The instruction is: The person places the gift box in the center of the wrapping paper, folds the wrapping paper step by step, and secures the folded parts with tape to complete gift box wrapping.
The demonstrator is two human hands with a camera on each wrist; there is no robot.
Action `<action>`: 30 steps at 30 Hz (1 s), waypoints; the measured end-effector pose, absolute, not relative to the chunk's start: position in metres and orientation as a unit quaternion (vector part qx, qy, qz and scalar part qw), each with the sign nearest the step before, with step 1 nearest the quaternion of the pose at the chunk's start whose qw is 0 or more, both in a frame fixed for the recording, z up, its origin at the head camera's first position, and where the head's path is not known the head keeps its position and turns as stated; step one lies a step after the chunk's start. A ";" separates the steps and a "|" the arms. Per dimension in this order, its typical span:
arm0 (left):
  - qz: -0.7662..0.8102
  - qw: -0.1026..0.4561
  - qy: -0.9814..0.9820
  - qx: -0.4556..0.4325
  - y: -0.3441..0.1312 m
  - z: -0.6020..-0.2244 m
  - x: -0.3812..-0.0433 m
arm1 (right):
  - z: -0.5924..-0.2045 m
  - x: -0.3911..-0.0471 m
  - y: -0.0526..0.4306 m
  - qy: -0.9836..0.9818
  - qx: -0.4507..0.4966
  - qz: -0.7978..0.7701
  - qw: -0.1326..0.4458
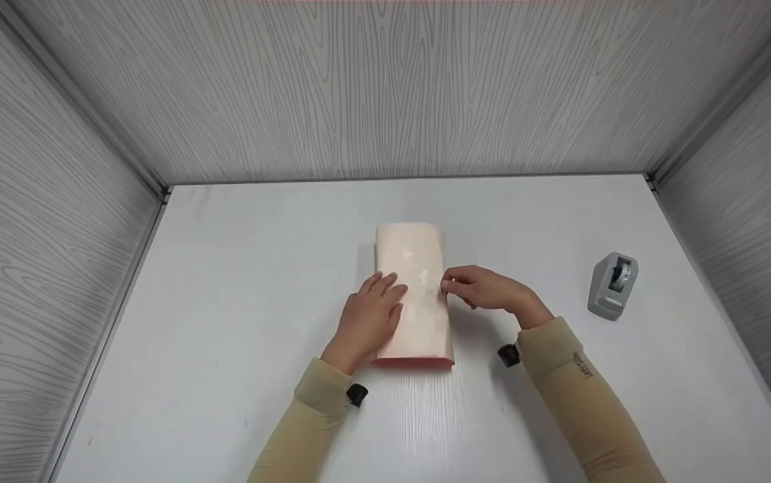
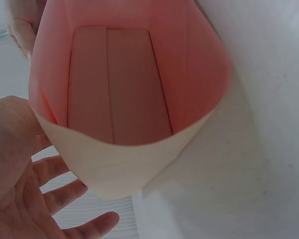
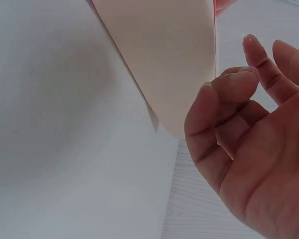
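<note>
A box wrapped in paper, pale peach outside and pink-red inside, lies lengthwise on the table; the peach paper wrap (image 1: 414,322) stands open at its near end. Inside the sleeve, the left wrist view shows the brownish box end (image 2: 124,84) with a seam down it. My left hand (image 1: 370,318) rests on the wrap's left side with fingers spread. At the right edge, my right hand (image 1: 486,288) has its fingers curled, thumb and forefinger pinching a small clear piece of tape by the paper. Shiny patches show on the paper between the hands.
A grey tape dispenser (image 1: 612,287) with a roll in it stands on the right part of the white table (image 1: 258,268). Wood-grain panels (image 1: 385,87) close off the back and both sides.
</note>
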State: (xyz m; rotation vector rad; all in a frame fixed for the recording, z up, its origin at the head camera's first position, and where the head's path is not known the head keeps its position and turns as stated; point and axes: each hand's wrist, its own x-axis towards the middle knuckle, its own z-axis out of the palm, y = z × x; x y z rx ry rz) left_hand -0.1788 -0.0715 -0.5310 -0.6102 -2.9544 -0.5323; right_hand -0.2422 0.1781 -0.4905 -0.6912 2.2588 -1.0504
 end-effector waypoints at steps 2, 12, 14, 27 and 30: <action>-0.161 0.041 -0.965 -0.201 -0.070 -0.530 -0.179 | -0.490 -0.246 0.175 0.841 -0.254 -0.384 0.284; -0.133 0.014 -0.973 -0.190 -0.065 -0.529 -0.178 | -0.485 -0.258 0.160 0.852 -0.246 -0.345 0.307; -0.134 0.006 -0.973 -0.190 -0.065 -0.529 -0.179 | -0.486 -0.259 0.158 0.855 -0.247 -0.337 0.307; -0.096 -0.020 -0.975 -0.199 -0.059 -0.524 -0.180 | -0.489 -0.264 0.153 0.883 -0.250 -0.274 0.288; -0.087 -0.027 -0.975 -0.202 -0.058 -0.522 -0.179 | -0.489 -0.264 0.152 0.882 -0.247 -0.276 0.292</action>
